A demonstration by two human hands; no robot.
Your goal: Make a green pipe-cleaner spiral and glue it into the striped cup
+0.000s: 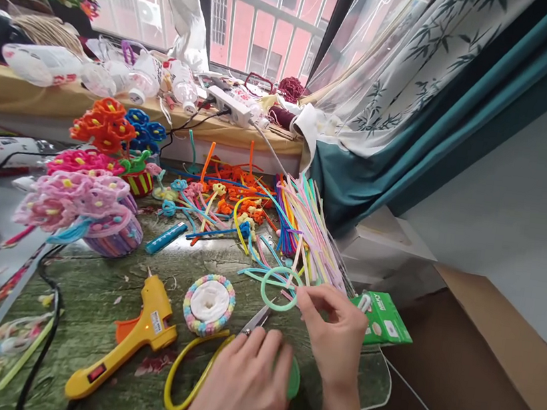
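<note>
My right hand [335, 331] pinches a thin mint-green ring [263, 288], which looks bent from a fuzzy craft stem, between thumb and forefinger. Lower and to the left, my left hand [250, 380] curls over a pair of scissors [255, 322] with yellow loop handles, lying on the table. Their blades point away from me, and the hand hides the middle. A green round edge [294, 379] shows beside my left fingers; its kind is hidden. Just beyond the scissors sits a small round piece [209, 302] with a white middle and a pastel bumpy rim.
A yellow glue gun [152, 320] lies left, near a black cable [55, 311]. Craft flower pots [113, 231] stand behind it. Loose craft stems [317, 237] pile up at the back. A green packet [384, 319] lies right, by an open cardboard box [501, 349].
</note>
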